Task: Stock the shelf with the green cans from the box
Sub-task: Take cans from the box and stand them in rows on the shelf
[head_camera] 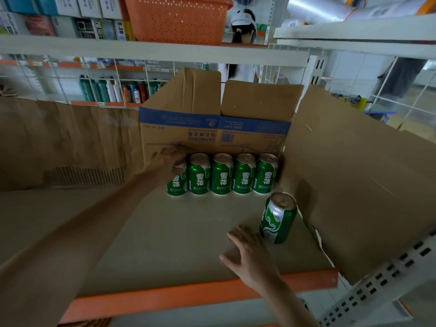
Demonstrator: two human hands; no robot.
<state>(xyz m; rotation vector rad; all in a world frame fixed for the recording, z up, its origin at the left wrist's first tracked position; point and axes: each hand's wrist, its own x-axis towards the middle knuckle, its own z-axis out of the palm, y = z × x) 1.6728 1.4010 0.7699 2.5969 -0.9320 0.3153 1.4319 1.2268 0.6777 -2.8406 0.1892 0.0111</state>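
Several green cans [221,174] stand upright in a row at the back of the shelf [165,234], against a cardboard box panel [212,128]. My left hand [166,162] grips the top of the leftmost can [177,184] in that row. A single green can [278,218] stands upright apart from the row, nearer the front right. My right hand [249,253] hovers just left of and below it with fingers spread, holding nothing and not touching the can.
Cardboard sheets line the left [59,142] and right [354,175] sides of the shelf. The orange shelf lip [188,296] runs along the front. An orange basket [179,17] sits on the shelf above. A person [243,27] stands beyond the wire back.
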